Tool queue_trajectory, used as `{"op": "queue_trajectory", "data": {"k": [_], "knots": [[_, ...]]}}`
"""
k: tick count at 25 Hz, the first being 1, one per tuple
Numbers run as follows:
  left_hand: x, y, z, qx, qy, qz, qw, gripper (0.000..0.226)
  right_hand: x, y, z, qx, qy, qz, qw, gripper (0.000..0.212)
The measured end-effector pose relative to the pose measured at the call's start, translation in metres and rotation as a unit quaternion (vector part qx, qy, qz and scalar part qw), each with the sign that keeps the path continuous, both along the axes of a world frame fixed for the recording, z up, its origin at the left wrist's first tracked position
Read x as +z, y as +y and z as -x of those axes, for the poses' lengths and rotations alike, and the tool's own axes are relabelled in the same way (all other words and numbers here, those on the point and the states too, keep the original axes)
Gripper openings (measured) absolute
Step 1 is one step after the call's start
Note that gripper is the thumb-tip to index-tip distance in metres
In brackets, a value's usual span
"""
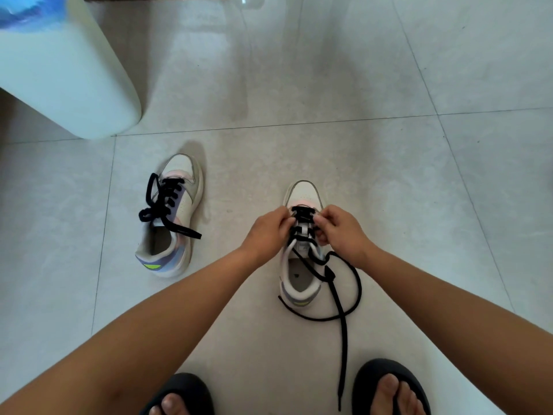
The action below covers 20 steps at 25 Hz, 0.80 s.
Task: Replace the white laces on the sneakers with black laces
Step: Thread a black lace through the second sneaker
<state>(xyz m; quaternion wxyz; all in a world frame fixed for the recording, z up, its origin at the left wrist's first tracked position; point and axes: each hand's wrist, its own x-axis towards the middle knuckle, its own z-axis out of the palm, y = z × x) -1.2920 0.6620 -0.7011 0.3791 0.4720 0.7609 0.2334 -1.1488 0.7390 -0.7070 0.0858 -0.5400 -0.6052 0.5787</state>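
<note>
Left sneaker [176,217] black-laced, upright; right sneaker [302,250] upright, half-threaded, black lace [341,310] trailing on floor.

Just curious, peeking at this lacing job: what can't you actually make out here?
- Head view: eyelets at the sneaker front, covered by left hand and right hand.
- What each grip pinches: fingertips hidden.
- Tongue label: too small.
- White bin: cut off by the edge.
</note>
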Motion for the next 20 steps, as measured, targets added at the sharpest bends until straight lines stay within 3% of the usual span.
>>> {"op": "queue_trajectory", "data": {"k": [3,5,7,9,12,15,16,17,20], "knots": [[0.007,0.002,-0.005,0.018,0.049,0.048,0.997,0.027,0.009,0.011,-0.01,0.057,-0.135,-0.027,0.989,0.03],[0.017,0.008,-0.002,-0.052,0.13,0.108,0.984,0.035,0.019,0.017,-0.009,0.145,-0.209,-0.033,0.966,0.042],[0.024,0.017,0.0,-0.162,0.186,0.174,0.953,0.039,0.028,0.014,0.004,0.217,-0.224,-0.014,0.95,0.042],[0.029,0.029,-0.004,-0.213,0.219,0.209,0.929,0.034,0.033,0.011,0.018,0.289,-0.251,-0.023,0.924,0.04],[0.037,0.041,-0.018,-0.223,0.263,0.254,0.904,0.026,0.034,0.019,0.031,0.361,-0.301,-0.034,0.882,0.036],[0.037,0.041,-0.027,-0.221,0.251,0.242,0.911,0.03,0.029,0.023,0.037,0.433,-0.337,-0.027,0.835,0.025],[0.038,0.039,-0.025,-0.217,0.249,0.224,0.917,0.029,0.027,0.024,0.034,0.433,-0.323,-0.025,0.841,0.023],[0.038,0.037,-0.022,-0.214,0.241,0.208,0.923,0.026,0.027,0.025,0.028,0.404,-0.281,-0.009,0.871,0.024],[0.028,0.024,-0.002,-0.164,0.136,0.125,0.969,0.022,0.025,0.021,0.005,0.212,-0.09,0.03,0.973,0.033]]}}
